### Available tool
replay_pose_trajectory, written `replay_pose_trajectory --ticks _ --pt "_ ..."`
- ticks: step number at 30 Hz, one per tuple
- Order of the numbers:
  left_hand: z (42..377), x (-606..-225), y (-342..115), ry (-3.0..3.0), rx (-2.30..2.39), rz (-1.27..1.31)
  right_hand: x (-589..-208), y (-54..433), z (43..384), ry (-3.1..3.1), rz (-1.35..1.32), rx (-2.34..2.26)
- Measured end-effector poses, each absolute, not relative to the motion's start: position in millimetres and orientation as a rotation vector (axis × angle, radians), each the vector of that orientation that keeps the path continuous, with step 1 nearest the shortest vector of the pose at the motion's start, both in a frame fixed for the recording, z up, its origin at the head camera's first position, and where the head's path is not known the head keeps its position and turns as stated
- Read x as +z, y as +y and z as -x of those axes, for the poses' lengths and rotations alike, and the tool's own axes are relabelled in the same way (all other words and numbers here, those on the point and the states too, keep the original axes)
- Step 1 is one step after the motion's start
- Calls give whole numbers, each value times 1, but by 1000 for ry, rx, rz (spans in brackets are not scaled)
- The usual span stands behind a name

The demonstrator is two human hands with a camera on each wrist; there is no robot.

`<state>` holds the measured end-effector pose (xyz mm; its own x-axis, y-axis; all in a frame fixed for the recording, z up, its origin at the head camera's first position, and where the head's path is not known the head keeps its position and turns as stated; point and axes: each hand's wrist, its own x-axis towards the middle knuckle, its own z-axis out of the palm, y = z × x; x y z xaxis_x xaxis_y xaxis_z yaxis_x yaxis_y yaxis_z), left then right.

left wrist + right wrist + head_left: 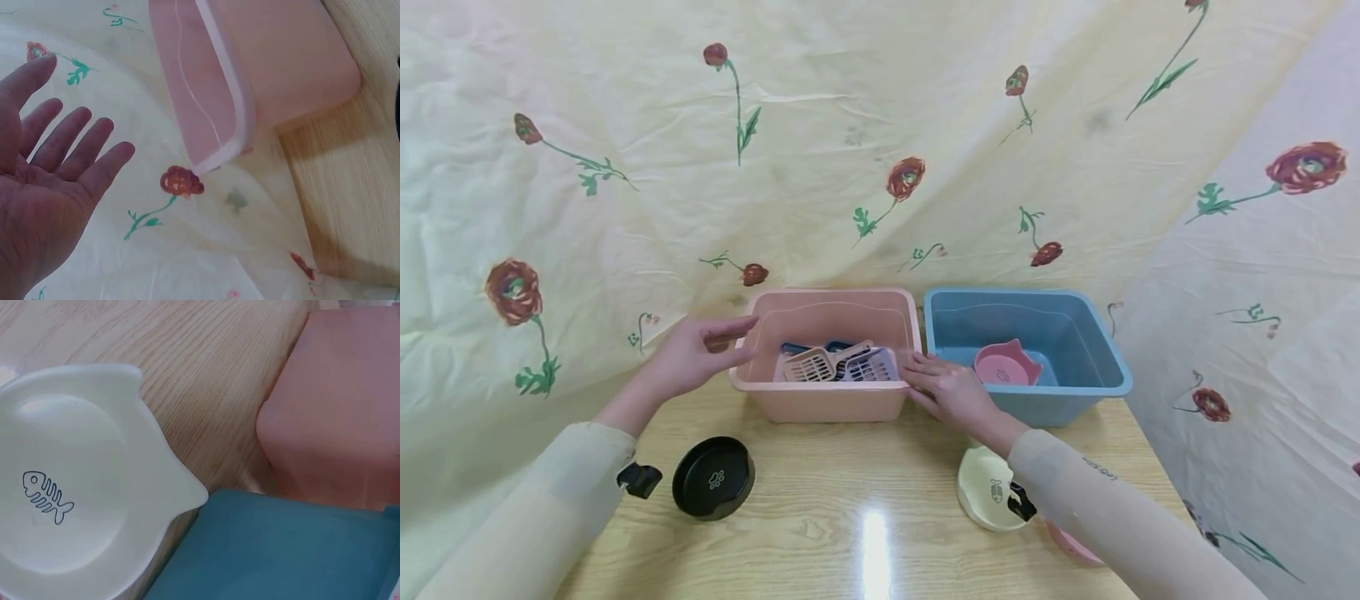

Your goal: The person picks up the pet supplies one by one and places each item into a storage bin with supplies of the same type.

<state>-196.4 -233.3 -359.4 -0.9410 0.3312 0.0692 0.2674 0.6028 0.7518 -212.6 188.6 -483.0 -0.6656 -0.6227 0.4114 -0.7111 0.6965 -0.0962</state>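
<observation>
A pink plastic bin (827, 404) stands at the back of the table, holding several slotted litter scoops; a beige scoop (811, 367) and a pale lavender scoop (871, 367) lie on top, with dark blue ones partly hidden below. At the bin's left rim is my left hand (700, 354), its fingers spread and nothing in the palm, apart from the bin in the left wrist view. My right hand (951, 390) reaches to the bin's front right corner, fingers extended and fingertips right at the rim. It overlaps the edge of a blue bin (1045, 408); the right wrist view does not show it.
Inside the blue bin sits a pink cat-eared bowl (1006, 364). A black bowl (713, 477) with a paw print lies front left. Below my right forearm are a cream fish-print bowl (62, 431) and a partly hidden pink dish (1071, 544). Flowered cloth (820, 167) hangs behind.
</observation>
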Motion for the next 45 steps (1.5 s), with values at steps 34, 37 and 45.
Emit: replay_pose_trajectory --ticks 34,37,45 --pt "125 -452 -259 2986 827 -381 -451 401 165 -2552 -703 295" --pt "132 -454 -270 2900 849 -409 -449 418 160 -2628 -627 274" --pt "162 -458 -295 2714 735 -399 -450 442 154 -2762 -435 208"
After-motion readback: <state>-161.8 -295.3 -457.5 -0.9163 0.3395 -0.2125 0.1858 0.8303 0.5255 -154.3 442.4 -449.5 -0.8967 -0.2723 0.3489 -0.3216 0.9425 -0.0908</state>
